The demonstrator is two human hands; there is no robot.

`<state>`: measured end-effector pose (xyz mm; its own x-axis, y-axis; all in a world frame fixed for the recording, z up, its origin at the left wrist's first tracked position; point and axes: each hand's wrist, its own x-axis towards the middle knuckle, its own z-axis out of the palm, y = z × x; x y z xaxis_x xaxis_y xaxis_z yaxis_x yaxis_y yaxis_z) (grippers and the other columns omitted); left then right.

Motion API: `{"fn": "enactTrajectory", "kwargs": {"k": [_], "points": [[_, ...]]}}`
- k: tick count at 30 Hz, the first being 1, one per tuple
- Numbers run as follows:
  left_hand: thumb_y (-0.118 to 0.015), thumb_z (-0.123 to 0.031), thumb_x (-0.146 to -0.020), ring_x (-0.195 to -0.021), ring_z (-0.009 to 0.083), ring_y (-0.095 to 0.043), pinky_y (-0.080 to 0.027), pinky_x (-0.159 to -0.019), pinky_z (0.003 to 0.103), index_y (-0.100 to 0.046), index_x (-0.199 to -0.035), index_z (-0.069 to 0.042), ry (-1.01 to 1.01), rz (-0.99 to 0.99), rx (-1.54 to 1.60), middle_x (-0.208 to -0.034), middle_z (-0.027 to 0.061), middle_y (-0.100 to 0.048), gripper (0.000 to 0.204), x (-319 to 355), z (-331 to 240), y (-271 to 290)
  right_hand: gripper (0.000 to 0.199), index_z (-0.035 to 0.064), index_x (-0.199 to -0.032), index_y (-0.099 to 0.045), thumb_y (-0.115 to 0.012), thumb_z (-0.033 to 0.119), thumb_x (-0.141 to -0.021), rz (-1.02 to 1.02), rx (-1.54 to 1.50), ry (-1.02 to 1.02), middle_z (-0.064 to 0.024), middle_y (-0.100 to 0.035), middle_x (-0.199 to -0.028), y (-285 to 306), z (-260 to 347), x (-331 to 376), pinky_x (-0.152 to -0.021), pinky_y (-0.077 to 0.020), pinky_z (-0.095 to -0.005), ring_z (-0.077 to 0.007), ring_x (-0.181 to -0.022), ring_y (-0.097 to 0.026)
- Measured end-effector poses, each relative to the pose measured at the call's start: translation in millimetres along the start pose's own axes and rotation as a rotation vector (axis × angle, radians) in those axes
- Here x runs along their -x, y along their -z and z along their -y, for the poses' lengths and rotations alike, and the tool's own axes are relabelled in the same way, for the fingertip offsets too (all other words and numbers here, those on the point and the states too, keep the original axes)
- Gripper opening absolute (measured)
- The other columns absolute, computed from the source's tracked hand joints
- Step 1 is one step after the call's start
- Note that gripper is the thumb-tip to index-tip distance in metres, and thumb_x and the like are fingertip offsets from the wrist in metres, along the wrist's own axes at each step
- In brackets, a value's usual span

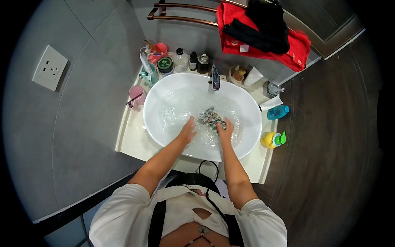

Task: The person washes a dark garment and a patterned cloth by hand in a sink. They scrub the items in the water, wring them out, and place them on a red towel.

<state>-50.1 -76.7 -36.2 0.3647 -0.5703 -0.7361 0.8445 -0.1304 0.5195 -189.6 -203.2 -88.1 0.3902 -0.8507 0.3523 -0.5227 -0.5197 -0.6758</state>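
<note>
A white oval basin [151, 119] holds rippling, splashing water. In its middle a small crumpled cloth [211, 117], patterned in grey, white and a little orange, lies partly in the water. My right hand [225, 129] has its fingers closed on the cloth's right edge. To the left of the cloth, apart from it, my left hand [188, 131] is over the water with its fingers stretched out and nothing in them. The dark tap [215, 78] rises at the basin's far rim, beyond both hands.
The pale counter [135, 142] carries a pink cup [137, 95], a green cup [151, 75], a round jar [165, 65] and several bottles behind the basin. At right stand a blue bottle [278, 112] and a yellow pump bottle [271, 140]. A red towel [263, 45] hangs from a copper-coloured rail [185, 6].
</note>
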Motion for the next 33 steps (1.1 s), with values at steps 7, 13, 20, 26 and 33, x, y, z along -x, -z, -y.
{"fn": "enactTrajectory", "kwargs": {"k": [7, 13, 20, 26, 33], "points": [[-0.042, -0.053, -0.081, -0.128, 0.0246, -0.01, -0.012, -0.101, 0.044, -0.02, -0.132, -0.013, 0.033, 0.103, 0.06, -0.139, 0.0101, -0.013, 0.068, -15, 11, 25, 0.039, 0.0068, -0.108, -0.05, -0.06, 0.016, -0.071, 0.624, -0.223, -0.498, -0.0134, -0.058, -0.075, 16, 11, -4, -0.06, -0.0439, -0.0338, -0.024, -0.066, -0.056], [-0.043, -0.053, -0.08, -0.127, 0.0251, -0.014, -0.012, -0.101, 0.046, -0.022, -0.132, -0.014, 0.05, 0.012, 0.027, -0.138, 0.008, -0.015, 0.068, -11, 6, 13, 0.033, 0.0105, -0.1, -0.052, -0.052, 0.007, -0.067, 0.68, 0.225, -0.195, -0.016, -0.053, -0.099, 27, 42, 9, -0.077, -0.0422, -0.0404, -0.0322, -0.093, -0.052], [-0.042, -0.05, -0.082, -0.117, 0.0247, -0.03, -0.026, -0.095, 0.043, -0.024, -0.128, -0.012, 0.173, 0.18, 0.117, -0.128, 0.0106, -0.029, 0.062, 12, -12, -13, 0.03, 0.0109, -0.098, -0.051, -0.057, 0.016, -0.069, 0.574, -0.352, -0.082, -0.0119, -0.051, -0.1, 30, 100, -5, -0.079, -0.0407, -0.0362, -0.0305, -0.098, -0.048], [-0.04, -0.045, -0.085, -0.077, 0.0162, -0.053, -0.045, -0.065, 0.032, -0.05, -0.091, -0.009, 0.056, 0.376, 0.3, -0.085, 0.005, -0.052, 0.037, 17, -24, -22, 0.026, 0.01, -0.097, -0.05, -0.054, 0.024, -0.075, 0.522, -0.395, 0.029, -0.0115, -0.053, -0.098, 65, 188, 2, -0.074, -0.042, -0.0351, -0.0301, -0.092, -0.051], [-0.04, -0.039, -0.087, -0.059, 0.015, -0.05, -0.042, -0.051, 0.03, -0.05, -0.077, -0.012, -0.061, 0.055, 0.29, -0.068, 0.0018, -0.051, 0.03, 23, -12, -46, 0.019, 0.0125, -0.086, -0.05, -0.046, 0.031, -0.083, 0.287, -0.101, 0.006, -0.0114, -0.059, -0.075, 41, 171, -17, -0.052, -0.0438, -0.0383, -0.0317, -0.064, -0.057]]}}
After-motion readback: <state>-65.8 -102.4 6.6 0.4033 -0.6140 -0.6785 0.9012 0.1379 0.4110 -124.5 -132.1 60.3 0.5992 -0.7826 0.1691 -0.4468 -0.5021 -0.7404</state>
